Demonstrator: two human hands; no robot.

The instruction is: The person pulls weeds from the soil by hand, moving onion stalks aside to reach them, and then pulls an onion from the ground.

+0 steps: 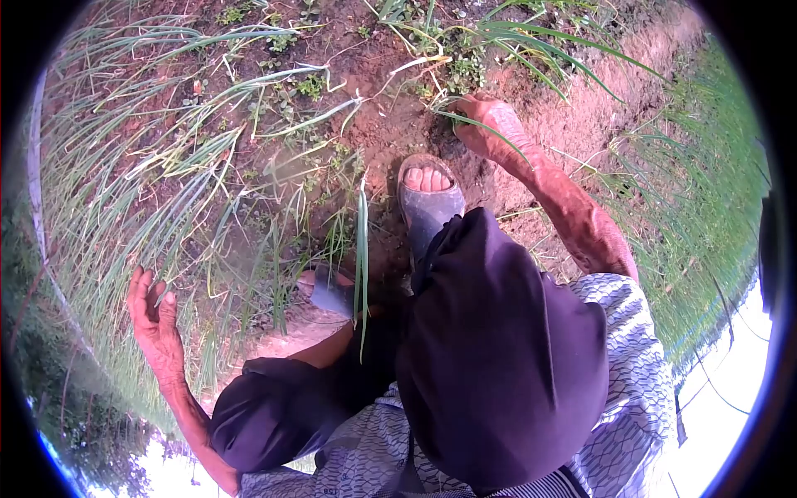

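My right hand is down at the soil beside small leafy weeds, its fingers curled in and partly hidden. Whatever it grips, if anything, I cannot make out. A long green blade crosses in front of that hand. My left hand is raised at the left, over the edge of the onion-like plants. Its fingers are loosely bent, with the thumb apart and nothing seen between them.
My sandalled foot stands on bare reddish soil, and the other sandal is partly behind leaves. A bank of soil runs along the right, with grassy green plants beyond it. My dark-clothed knee fills the lower middle.
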